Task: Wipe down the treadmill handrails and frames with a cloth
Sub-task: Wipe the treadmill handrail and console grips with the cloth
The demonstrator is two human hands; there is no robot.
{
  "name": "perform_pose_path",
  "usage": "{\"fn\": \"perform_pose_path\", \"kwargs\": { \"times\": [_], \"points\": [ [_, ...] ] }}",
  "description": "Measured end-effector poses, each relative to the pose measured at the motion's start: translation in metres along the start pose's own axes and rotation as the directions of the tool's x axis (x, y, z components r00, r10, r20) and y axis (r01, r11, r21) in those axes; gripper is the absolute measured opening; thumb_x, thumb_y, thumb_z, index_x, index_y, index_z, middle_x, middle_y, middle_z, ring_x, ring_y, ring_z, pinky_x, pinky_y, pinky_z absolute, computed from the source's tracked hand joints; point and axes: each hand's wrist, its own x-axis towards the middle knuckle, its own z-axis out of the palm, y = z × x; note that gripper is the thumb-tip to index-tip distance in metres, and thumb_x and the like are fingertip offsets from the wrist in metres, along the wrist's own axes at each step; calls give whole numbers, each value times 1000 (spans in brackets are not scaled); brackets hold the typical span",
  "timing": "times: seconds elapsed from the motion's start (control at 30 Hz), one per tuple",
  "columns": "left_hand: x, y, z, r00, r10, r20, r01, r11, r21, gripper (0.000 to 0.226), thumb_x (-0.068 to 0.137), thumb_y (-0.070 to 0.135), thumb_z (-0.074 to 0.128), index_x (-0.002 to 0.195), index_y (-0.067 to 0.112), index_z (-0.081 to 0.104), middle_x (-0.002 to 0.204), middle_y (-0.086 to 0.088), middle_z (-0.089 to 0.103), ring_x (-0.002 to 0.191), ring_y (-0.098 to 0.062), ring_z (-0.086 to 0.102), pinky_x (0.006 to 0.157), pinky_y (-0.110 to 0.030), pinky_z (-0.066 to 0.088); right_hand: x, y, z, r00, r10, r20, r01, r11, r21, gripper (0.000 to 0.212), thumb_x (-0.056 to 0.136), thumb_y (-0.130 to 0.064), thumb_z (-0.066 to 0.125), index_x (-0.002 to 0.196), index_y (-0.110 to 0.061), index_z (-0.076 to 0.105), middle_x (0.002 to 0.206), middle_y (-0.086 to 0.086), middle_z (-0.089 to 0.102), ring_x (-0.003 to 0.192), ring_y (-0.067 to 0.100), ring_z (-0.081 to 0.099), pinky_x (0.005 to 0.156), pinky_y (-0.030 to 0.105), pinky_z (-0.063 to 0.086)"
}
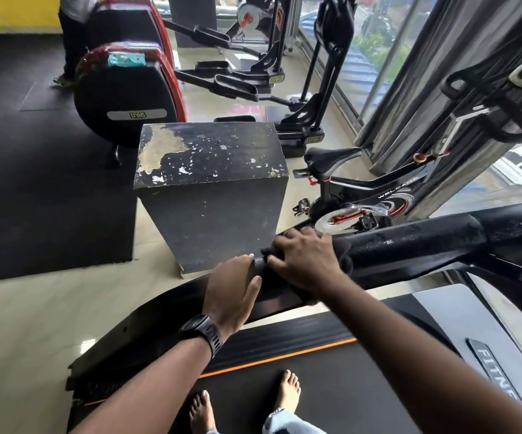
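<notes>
Right hand (303, 261) sits at centre, fingers curled over a dark cloth (261, 260) on the near end of the handrail (410, 245). The cloth is black on black and mostly under the fingers, so its edges are hard to make out. Left hand (231, 289), at 7 o'clock of the right and just beside it, grasps the rail's end, with its fingers over the far side and its thumb on the near side.

Treadmill (316, 396) fills the frame from 4 to 7 o'clock, cut off at the right and bottom edges, its cover lettering cropped. Two bare feet (289, 389) stand on it at 6 o'clock.

At 12 o'clock of the hands stands a worn black box (212, 170), paint flaked off its top. An elliptical (121, 98) is at 10 o'clock. A bike (363, 189) at 2 o'clock has its wheel partly behind the rail. A person (74, 36) at 11 o'clock is cut off at the waist. A watch (203, 335) circles the left wrist.
</notes>
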Motion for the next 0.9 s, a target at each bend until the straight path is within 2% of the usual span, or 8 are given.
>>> {"fn": "perform_pose_path", "kwargs": {
  "times": [0.13,0.23,0.37,0.47,0.57,0.67,0.8,0.9],
  "points": [
    [1,4,-1,1000,-10,5,10,1000,-30,58,95,47,32,138,15,53,137,-2,58,129,-20,51,115,-44,32,-12,7,7,969,237,-73,-238,971,-8,45,88,-60,48,116,-30,66,124,2,61,121,33,50,101,62,34],
    [0,4,0,1000,9,5,-8,999,-32,56,95,46,34,139,15,52,138,-2,57,130,-20,50,116,-44,31,-42,-21,30,964,174,-199,-174,985,18,42,86,-53,53,116,-28,66,129,3,59,127,38,47,103,70,26],
    [2,6,0,1000,2,4,-2,1000,-20,56,95,47,33,138,17,53,138,-2,57,129,-20,51,115,-44,31,-14,-4,11,995,-26,-94,26,1000,-2,49,85,-65,39,108,-32,66,120,-4,63,119,29,52,99,58,34],
    [3,9,-1,1000,16,20,-15,1000,-8,57,95,47,31,139,16,52,139,-2,57,130,-20,50,116,-43,30,7,19,-4,994,105,29,-105,994,20,51,86,-66,40,115,-32,66,122,-2,63,118,28,53,97,53,36],
    [3,15,-2,1000,14,19,-14,1000,-15,58,95,48,32,139,16,52,139,-2,57,130,-20,49,116,-45,30,-20,6,6,966,243,-90,-244,970,-7,44,86,-57,55,116,-27,67,124,6,62,121,37,51,99,66,34],
    [2,18,1,1000,11,1,-11,1000,-19,55,96,46,33,139,17,51,139,-1,56,131,-20,49,116,-46,30,-45,-13,29,970,151,-189,-153,988,4,39,87,-52,56,115,-27,66,129,4,59,126,38,47,104,70,26],
    [4,21,1,1000,1,-2,-1,999,-33,56,96,46,31,139,17,52,140,-1,57,131,-19,49,116,-45,29,-6,5,3,999,-6,-31,6,1000,10,44,90,-62,44,111,-31,66,121,0,63,119,31,52,101,59,33],
    [6,25,3,1000,17,10,-17,1000,-17,57,96,47,30,140,17,52,140,-1,56,131,-19,49,117,-45,29,11,21,-8,988,140,63,-144,988,56,47,91,-60,42,119,-30,65,125,3,62,120,31,51,100,56,36]
  ]
}}
